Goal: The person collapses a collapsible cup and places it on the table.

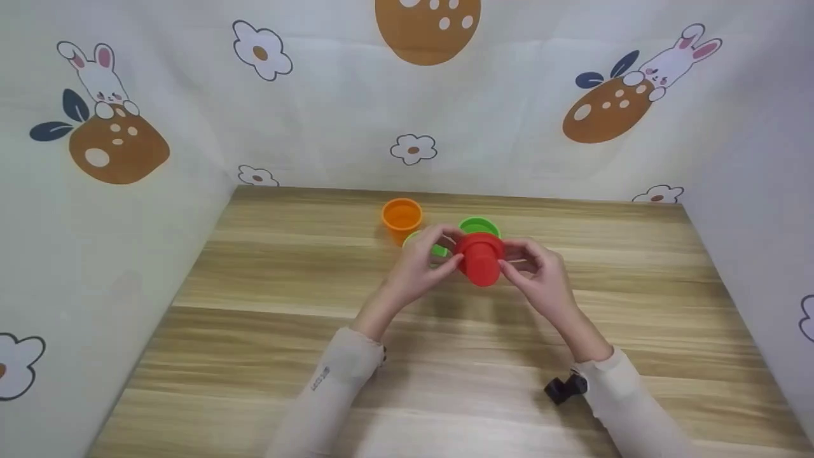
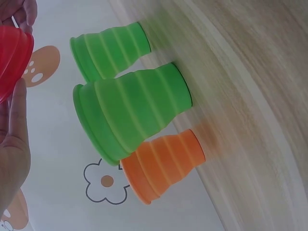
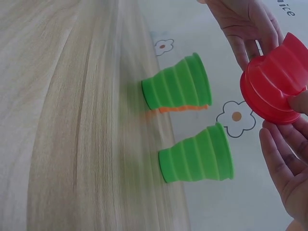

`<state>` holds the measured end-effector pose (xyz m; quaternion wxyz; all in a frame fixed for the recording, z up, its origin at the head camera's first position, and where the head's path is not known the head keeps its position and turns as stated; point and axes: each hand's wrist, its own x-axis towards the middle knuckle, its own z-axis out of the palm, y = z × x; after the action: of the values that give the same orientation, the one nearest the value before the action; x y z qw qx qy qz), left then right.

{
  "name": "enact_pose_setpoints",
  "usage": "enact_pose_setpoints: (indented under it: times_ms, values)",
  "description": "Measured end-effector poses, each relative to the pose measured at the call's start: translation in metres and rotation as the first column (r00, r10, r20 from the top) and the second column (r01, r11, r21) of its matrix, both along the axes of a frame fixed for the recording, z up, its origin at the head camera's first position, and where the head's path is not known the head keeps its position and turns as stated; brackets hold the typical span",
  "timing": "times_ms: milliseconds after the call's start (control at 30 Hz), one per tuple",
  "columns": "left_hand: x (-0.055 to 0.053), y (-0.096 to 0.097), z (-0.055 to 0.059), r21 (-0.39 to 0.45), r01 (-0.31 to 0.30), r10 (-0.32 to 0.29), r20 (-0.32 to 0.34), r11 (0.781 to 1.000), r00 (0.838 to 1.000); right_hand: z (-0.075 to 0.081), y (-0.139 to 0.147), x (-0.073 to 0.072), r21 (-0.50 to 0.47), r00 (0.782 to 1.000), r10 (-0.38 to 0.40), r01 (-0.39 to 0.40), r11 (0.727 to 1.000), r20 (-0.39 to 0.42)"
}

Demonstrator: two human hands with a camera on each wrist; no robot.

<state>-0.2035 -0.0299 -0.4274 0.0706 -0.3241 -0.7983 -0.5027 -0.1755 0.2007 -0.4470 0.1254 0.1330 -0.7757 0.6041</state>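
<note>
Both hands grip a red collapsible silicone cup point(image 1: 482, 266) above the table, its narrow end toward me in the head view. On its left side, my left hand point(image 1: 425, 262) pinches it near the wide rim with thumb and fingers. From the other side my right hand point(image 1: 539, 272) holds the rim the same way. In the right wrist view the red cup point(image 3: 274, 79) looks partly folded, with one section pushed into another. Behind the hands stand two green cups of the same ribbed kind, one green cup point(image 2: 134, 109) partly hidden by my left hand in the head view.
An orange cup point(image 1: 402, 216) stands upright at the back left, beside the nearer green cup. The other green cup point(image 1: 480, 225) is just behind the red one. A patterned cloth point(image 1: 509, 127) rises at the wooden table's point(image 1: 254, 267) back edge.
</note>
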Motion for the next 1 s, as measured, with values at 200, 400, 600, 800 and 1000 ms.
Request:
enact_pose_setpoints:
  times_ms: [200,400,600,800,1000]
  values:
    - [0.0007,-0.0002,0.0013,-0.009,0.009,-0.009,0.008,1.0,1.0,-0.0007,0.0007,-0.0001,0.008,1.0,-0.004,0.004,1.0,-0.024]
    - [0.0021,0.0002,0.0027,-0.03,0.019,-0.018,0.023,0.999,1.0,0.0011,-0.0012,0.0017,0.021,0.999,-0.016,0.017,1.0,-0.05]
    - [0.0034,0.0006,0.0047,-0.033,0.039,-0.036,0.081,0.999,0.996,0.0019,-0.0018,0.003,0.039,0.998,-0.029,0.031,0.999,-0.056]
    - [0.0046,0.0013,0.0075,-0.051,0.043,-0.036,0.118,0.998,0.992,0.0019,-0.0017,0.0027,0.051,0.998,-0.031,0.034,0.998,-0.055]
    - [0.0046,0.0033,0.0088,-0.043,0.074,-0.067,0.14,0.996,0.988,0.0011,-0.0011,0.0027,0.099,0.994,-0.04,0.05,0.994,-0.103]
